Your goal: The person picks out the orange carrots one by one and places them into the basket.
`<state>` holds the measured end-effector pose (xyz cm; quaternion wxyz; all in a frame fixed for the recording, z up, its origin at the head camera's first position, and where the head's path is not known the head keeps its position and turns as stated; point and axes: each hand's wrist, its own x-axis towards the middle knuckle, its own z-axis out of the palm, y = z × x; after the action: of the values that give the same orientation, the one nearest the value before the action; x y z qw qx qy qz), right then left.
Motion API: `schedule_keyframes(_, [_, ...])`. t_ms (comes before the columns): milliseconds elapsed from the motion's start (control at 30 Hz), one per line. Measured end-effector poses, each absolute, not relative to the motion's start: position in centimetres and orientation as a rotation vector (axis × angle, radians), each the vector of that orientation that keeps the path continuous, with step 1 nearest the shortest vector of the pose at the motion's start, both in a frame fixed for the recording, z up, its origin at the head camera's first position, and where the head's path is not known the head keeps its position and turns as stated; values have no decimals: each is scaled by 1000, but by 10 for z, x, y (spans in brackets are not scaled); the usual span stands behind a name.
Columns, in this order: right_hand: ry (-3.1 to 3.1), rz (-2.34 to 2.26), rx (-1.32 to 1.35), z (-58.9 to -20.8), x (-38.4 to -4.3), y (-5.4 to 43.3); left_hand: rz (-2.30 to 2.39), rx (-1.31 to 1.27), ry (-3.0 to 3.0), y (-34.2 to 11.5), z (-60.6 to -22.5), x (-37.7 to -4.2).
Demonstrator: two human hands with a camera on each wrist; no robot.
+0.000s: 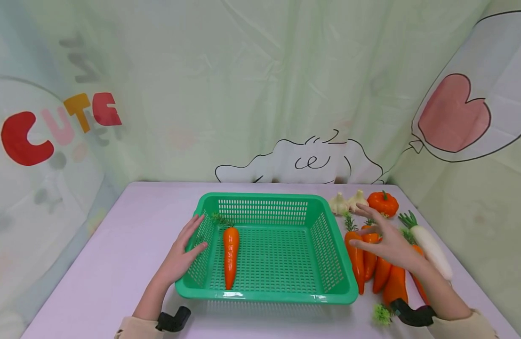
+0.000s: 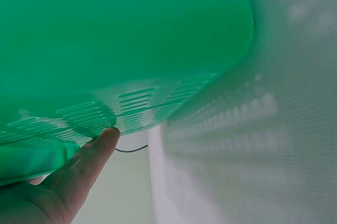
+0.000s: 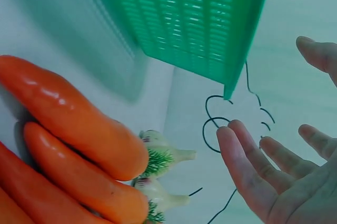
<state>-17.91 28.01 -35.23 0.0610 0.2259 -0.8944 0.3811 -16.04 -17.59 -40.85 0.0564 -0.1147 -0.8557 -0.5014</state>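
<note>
A green plastic basket [image 1: 268, 296] with slotted walls sits in the middle of the table, and one orange carrot [image 1: 231, 254] lies in its left part, leaf end away from me. At the basket's left side is my left hand [image 1: 180, 256], fingers extended along the rim; in the left wrist view, a fingertip [image 2: 109, 133] overlaps the slotted wall. My right hand [image 1: 389, 242] hovers to the right of the basket over several carrots [image 1: 355, 256], fingers spread and holding nothing. In the right wrist view these carrots [image 3: 79, 119] lie side by side below the hand.
Two garlic bulbs [image 1: 339, 205] and an orange pumpkin [image 1: 383, 203] stand at the back right. A white radish [image 1: 431, 252] with green leaves lies along the table's right side. Printed curtains [image 1: 260, 94] enclose the back and sides. Bare tabletop [image 1: 129, 245] shows at left.
</note>
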Motion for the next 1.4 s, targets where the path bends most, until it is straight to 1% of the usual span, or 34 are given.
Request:
schedule_keyframes(333, [-2757,1103,616,-363,-183,285,-1526,-356,-2592,-176,-409,-160])
schedule_keyframes(933, [-2863,1182,514,-384,-191,295,-1524,-355,-2592,-176,-408,-160])
schedule_keyframes(1400, [-2971,1038,450,-391,-192,297,-1519,-349,-2593,-177,-409,-161])
